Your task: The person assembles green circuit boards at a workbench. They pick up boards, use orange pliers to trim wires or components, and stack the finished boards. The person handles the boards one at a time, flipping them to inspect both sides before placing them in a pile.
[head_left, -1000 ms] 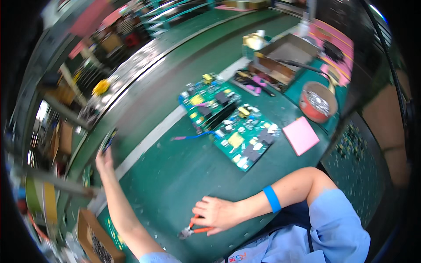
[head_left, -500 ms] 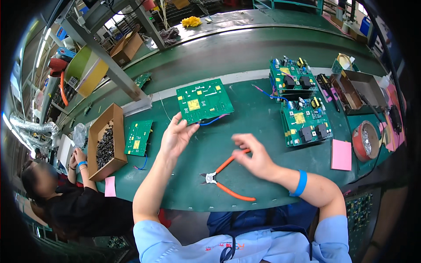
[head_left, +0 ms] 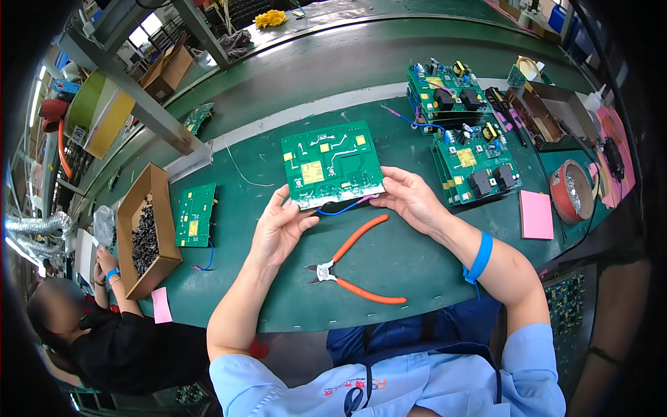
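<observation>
Between my hands a green circuit board (head_left: pixel 340 154) is held up, tilted, its soldered side with yellow patches facing me. My left hand (head_left: pixel 279 229) pinches its lower left corner, and my right hand (head_left: pixel 410 198) grips the lower right corner. A blue wire (head_left: pixel 340 210) hangs along the lower edge between them. Just below, side cutters with orange handles (head_left: pixel 361 240) lie spread apart on the green bench (head_left: pixel 264 306), touched by neither hand. Another circuit board (head_left: pixel 196 215) with a blue wire lies to the left.
Stacked circuit boards (head_left: pixel 479 163) stand at the right, near a pink notepad (head_left: pixel 537 215) and a round red tin (head_left: pixel 571 189). At left, a cardboard box (head_left: pixel 167 240) holds small black parts. A co-worker (head_left: pixel 118 333) sits beyond it. A metal post (head_left: pixel 156 111) rises behind.
My right hand has moved up from above the cutters to the board's right corner and closed on it. The board has been turned more level. The whole view has shifted slightly.
</observation>
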### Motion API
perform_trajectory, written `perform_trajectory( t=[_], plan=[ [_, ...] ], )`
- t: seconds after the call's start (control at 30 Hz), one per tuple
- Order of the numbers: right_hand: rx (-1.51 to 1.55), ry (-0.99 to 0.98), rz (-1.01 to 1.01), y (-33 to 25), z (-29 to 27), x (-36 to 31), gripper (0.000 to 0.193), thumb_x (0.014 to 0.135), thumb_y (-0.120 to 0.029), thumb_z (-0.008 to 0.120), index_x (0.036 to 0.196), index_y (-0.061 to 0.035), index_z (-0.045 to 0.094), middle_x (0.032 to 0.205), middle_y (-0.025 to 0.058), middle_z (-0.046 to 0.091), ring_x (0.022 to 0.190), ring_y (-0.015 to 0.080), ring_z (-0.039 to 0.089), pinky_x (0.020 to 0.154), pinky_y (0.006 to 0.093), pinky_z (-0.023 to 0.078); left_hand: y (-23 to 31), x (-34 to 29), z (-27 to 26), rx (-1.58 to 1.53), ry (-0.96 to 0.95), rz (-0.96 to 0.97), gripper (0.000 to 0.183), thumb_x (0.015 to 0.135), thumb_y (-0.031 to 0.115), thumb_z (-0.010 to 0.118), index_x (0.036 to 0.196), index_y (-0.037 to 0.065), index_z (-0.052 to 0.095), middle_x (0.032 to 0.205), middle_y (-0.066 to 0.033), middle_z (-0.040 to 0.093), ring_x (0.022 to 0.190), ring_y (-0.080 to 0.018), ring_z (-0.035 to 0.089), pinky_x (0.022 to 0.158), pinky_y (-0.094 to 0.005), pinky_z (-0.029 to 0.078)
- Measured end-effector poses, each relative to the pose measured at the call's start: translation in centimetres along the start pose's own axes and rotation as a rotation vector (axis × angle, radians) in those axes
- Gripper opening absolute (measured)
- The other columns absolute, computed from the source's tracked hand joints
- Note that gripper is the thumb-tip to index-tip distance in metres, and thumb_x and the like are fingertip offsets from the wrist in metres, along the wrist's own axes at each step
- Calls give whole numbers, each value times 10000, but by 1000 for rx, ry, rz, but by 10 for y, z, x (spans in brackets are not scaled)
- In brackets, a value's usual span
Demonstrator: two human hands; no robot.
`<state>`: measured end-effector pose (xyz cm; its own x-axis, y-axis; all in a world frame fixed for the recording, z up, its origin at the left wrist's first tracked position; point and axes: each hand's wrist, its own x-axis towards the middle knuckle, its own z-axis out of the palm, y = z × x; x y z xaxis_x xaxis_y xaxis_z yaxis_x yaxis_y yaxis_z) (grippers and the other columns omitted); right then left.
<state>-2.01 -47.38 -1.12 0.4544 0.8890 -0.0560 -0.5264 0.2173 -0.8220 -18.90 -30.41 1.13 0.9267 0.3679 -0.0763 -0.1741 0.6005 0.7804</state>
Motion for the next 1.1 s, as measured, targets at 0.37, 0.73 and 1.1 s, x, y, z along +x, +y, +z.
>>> perform_trajectory(
  t=[0.37,0.73,1.1],
  plan=[
    [-19,-21,18,-2,2,0,343,842,-126,445,1140,34,390,1034,119,510,901,203,528,774,318,438,3,-1,0,139,44,-24,395,786,68,477,1144,8,321,1058,-160,479,947,-274,508,709,-332,474],
    [-52,12,47,-3,4,-1,350,842,-102,433,1150,52,369,1041,127,504,910,206,526,789,323,436,-1,3,-4,151,91,-49,302,813,113,480,1082,49,360,996,-145,517,906,-254,525,689,-325,484],
    [-53,2,31,-1,2,0,345,854,-107,414,1157,46,359,1042,112,496,895,182,522,756,299,446,-3,3,-8,138,78,-44,291,798,66,464,1072,56,367,993,-144,523,881,-257,535,688,-327,490]
  ],
)
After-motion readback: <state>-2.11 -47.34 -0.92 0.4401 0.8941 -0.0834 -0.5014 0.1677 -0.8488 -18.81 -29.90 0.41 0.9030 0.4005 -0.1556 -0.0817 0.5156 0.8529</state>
